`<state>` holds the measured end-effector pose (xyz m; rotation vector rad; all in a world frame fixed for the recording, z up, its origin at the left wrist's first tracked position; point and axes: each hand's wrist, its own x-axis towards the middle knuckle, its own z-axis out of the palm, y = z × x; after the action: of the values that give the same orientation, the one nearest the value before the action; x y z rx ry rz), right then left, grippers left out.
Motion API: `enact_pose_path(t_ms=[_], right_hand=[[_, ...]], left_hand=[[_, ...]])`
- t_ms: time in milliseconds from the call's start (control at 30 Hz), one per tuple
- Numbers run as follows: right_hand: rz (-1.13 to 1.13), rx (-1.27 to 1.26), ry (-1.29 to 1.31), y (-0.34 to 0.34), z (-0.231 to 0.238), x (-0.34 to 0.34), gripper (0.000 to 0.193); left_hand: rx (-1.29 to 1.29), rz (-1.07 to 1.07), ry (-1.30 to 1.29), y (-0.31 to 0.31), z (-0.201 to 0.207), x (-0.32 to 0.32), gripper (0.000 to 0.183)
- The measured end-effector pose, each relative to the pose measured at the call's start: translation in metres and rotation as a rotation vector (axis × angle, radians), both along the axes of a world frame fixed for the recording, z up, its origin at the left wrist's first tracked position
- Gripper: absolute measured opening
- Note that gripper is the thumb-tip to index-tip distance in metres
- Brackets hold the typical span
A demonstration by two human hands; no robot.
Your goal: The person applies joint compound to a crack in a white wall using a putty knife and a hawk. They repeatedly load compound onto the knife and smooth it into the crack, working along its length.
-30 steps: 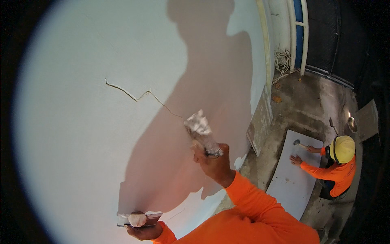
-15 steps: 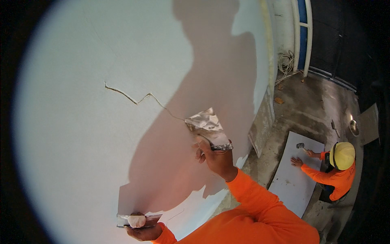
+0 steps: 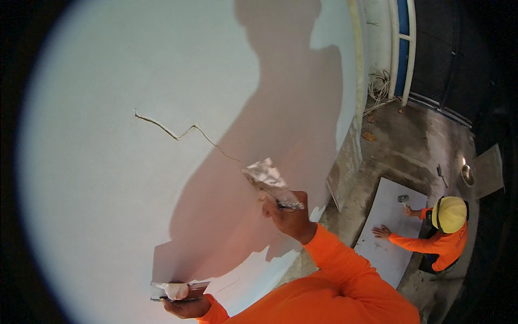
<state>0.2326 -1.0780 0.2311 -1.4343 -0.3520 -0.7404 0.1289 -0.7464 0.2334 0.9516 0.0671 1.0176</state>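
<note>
My right hand [image 3: 294, 220] is closed round a wide putty knife [image 3: 268, 177] whose shiny blade has whitish smears on it. The blade is at the pale wall [image 3: 97, 178], just beyond the lower right end of a jagged crack [image 3: 193, 128]; how firmly it touches I cannot tell. Lower left, my left hand [image 3: 189, 308] grips a flat metal plate [image 3: 197, 290]. A whitish lump of filler [image 3: 176, 291] sits on this plate. Another thin crack line shows on the wall to the right of the plate.
To the right, a co-worker in a yellow helmet [image 3: 451, 214] crouches by a white board [image 3: 386, 216] on the concrete floor [image 3: 399, 140], a hammer-like tool [image 3: 403, 199] in one hand. Behind lie a metal bowl [image 3: 467, 175], a grey panel [image 3: 487, 170] and coiled rope [image 3: 379, 83].
My right hand's putty knife has dropped a little and its blade has tilted, moving farther from the crack's lower end. My left hand still holds the plate. The co-worker's hands have shifted.
</note>
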Motion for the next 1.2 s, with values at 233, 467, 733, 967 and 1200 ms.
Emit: enact_pose_path(t_ms=[233,467,733,967,1200], right_hand=[[-0.420,-0.263,-0.212,0.014,0.007,0.005,0.015],[-0.418,-0.314,-0.250,0.021,-0.001,0.008,0.060],[-0.397,-0.373,-0.213,0.022,-0.010,0.011,0.064],[-0.362,-0.338,-0.192,0.028,-0.011,0.012,0.068],[-0.483,-0.250,-0.197,0.040,-0.013,0.013,0.049]], left_hand=[[0.042,-0.098,-0.023,-0.015,0.025,0.001,0.049],[0.038,0.103,0.007,0.005,0.006,0.001,0.038],[0.515,0.568,0.062,0.026,-0.024,0.002,0.025],[0.524,0.571,0.067,-0.001,-0.005,0.015,0.024],[0.549,0.579,0.052,0.015,-0.017,0.010,0.024]])
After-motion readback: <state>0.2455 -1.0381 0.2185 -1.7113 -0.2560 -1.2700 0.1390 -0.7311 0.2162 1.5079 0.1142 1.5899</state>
